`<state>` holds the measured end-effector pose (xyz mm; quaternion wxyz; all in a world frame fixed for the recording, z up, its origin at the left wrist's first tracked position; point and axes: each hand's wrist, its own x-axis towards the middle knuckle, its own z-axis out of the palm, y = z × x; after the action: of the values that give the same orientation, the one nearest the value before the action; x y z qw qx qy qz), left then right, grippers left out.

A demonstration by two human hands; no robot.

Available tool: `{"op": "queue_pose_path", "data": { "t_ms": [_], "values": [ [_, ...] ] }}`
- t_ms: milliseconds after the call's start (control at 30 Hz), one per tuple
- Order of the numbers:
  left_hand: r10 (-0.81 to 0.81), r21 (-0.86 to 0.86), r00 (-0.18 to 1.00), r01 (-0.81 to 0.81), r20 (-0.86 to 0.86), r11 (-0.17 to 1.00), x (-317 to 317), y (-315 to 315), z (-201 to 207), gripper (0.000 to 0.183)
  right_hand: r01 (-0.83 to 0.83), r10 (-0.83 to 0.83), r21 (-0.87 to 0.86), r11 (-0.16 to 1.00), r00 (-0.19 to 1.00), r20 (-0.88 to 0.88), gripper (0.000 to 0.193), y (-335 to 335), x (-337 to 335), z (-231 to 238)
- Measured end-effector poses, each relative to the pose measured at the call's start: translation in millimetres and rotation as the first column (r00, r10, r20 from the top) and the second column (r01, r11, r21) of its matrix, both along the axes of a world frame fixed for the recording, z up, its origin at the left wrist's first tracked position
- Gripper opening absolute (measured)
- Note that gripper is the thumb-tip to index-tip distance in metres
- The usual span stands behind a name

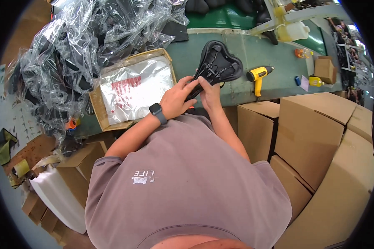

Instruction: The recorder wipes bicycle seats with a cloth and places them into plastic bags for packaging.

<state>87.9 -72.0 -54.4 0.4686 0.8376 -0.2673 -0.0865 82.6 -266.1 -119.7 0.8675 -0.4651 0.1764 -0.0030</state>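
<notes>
A black bicycle saddle (223, 65) is held over the near edge of the green workbench, its underside with rails facing up. My left hand (178, 97) grips the saddle's narrow end from the left, thumb and fingers closed on it. My right hand (210, 94) holds the same end from the right, partly hidden behind the saddle. Just left of my hands lies an open cardboard box (96, 108) with silvery plastic bags (139, 89) inside. To the saddle's right, a yellow and black heat gun (259, 78) rests on the bench.
Clear plastic-wrapped black items (83, 45) pile up at the back left. Large cardboard cartons (309, 137) crowd my right side. A yellow bottle (316, 81) and a small carton (325, 69) stand at the bench's right end. White foam sheets (62, 199) lean at the lower left.
</notes>
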Motion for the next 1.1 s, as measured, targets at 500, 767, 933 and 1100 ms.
{"op": "queue_pose_path", "data": {
  "t_ms": [500, 767, 933, 1100],
  "values": [
    [0.399, 0.328, 0.862, -0.297, -0.313, 0.897, 15, -33, -278, 0.044, -0.425, 0.128, -0.526, 0.736, 0.851, -0.509, 0.037, -47, -27, -222],
    [0.299, 0.163, 0.607, -0.27, -0.736, 0.949, 58, -71, -298, 0.033, -0.487, 0.166, -0.446, 0.751, 0.793, -0.586, 0.034, -72, 15, -181],
    [0.317, 0.171, 0.351, -0.388, -0.881, 0.906, 68, -64, -284, 0.026, -0.496, 0.124, -0.643, 0.583, 0.837, -0.533, 0.029, -60, 10, -183],
    [0.313, 0.14, 0.381, -0.418, -0.87, 0.898, 68, -61, -292, 0.018, -0.441, 0.008, -0.685, 0.579, 0.844, -0.537, 0.03, -39, 8, -173]
  ]
}}
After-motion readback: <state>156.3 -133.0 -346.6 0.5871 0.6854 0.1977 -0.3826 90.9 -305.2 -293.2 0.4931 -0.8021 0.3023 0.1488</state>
